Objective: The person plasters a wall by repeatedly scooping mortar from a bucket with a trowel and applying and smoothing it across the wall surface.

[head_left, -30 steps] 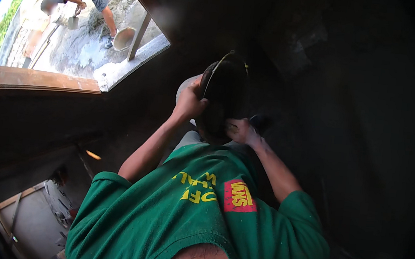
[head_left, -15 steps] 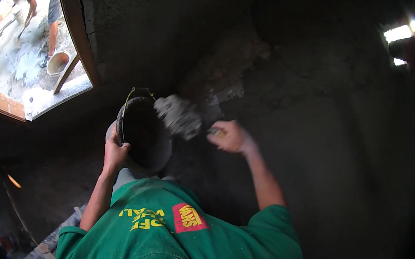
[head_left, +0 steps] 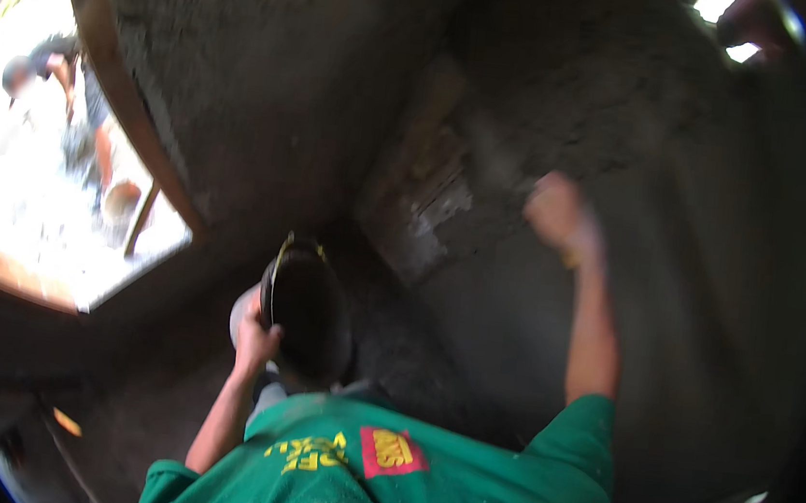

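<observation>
while my left hand [head_left: 257, 338] holds the bucket [head_left: 311, 315] at its left side, the mouth faces up at me, tipped somewhat to the right. bucket is low in front of my body, just beyond my shirt hem. fingers of that hand closed on the wall near the rim, thumb inside the edge. thin pale handle [head_left: 299, 240] stands up at the far side. interior dark; contents cannot be told.

right hand [head_left: 558, 213] raised well apart from the bucket, out before the grey wall [head_left: 705, 242]. fingers look curled, but blurred; cannot tell what they hold, nor whether they touch the wall. something yellowish at the wrist.

between hand and bucket, farther off: a paler rough patch [head_left: 438, 206] near the corner. green shirt [head_left: 486, 492] below, red patch on the chest.

left: bright opening with a wooden frame [head_left: 124, 103]. outside, a person [head_left: 56, 73] bent over, second bucket [head_left: 121, 201] near their legs. lower left, small orange object [head_left: 66, 421].
</observation>
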`<state>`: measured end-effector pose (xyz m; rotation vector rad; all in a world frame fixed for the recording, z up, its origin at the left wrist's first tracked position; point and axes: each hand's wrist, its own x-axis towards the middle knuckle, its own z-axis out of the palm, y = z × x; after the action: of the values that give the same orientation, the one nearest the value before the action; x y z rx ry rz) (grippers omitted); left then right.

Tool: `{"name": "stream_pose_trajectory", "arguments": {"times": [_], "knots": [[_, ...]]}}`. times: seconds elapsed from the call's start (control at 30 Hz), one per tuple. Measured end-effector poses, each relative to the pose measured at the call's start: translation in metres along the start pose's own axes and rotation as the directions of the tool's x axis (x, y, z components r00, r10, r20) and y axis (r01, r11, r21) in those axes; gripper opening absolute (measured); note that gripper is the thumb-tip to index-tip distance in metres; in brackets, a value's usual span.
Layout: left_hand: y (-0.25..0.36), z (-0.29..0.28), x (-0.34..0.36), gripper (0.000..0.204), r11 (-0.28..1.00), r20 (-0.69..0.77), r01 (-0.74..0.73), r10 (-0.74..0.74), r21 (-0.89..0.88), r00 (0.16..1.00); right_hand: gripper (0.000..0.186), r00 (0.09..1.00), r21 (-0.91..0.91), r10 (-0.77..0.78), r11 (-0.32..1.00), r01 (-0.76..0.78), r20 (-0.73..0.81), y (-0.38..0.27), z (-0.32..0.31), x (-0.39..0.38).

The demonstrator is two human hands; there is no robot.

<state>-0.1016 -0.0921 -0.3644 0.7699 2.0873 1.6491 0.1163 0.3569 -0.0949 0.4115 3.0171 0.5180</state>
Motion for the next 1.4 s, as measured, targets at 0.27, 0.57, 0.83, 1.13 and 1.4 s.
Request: {"name": "stream_pose_trajectory", "arguments": {"times": [0.27, 0.57, 0.83, 1.13, 1.4], "knots": [[0.050, -0.032, -0.008, 0.061, 0.962, 0.346, 0.028, -0.124, 0.271, 0.930, 0.013, 0.945, 0.397, 0.127, 0.884, -0.246, 0.302, -0.376, 0.160, -0.009], [0.064, -0.082, -0.020, 0.060, 0.901, 0.463, -0.295, 0.123, 0.319, 0.877, 0.007, 0.978, 0.201, 0.138, 0.974, -0.105, -0.157, -0.458, 0.106, -0.045], [0.068, -0.096, -0.025, 0.062, 0.913, 0.484, -0.299, 0.136, 0.277, 0.864, 0.022, 0.894, 0.503, -0.263, 0.863, 0.049, 0.364, -0.497, 0.183, -0.046], [0.056, -0.120, -0.033, 0.048, 0.926, 0.281, 0.202, -0.296, 0.318, 0.913, 0.018, 0.984, 0.980, -0.180, 0.197, 0.031, 0.006, -0.524, 0.157, -0.046], [0.030, -0.098, -0.032, 0.069, 0.968, -0.024, 0.156, -0.154, 0.196, 0.988, 0.030, 0.999, 0.961, -0.036, 0.275, -0.027, 0.038, -0.409, 0.116, -0.013]]}}
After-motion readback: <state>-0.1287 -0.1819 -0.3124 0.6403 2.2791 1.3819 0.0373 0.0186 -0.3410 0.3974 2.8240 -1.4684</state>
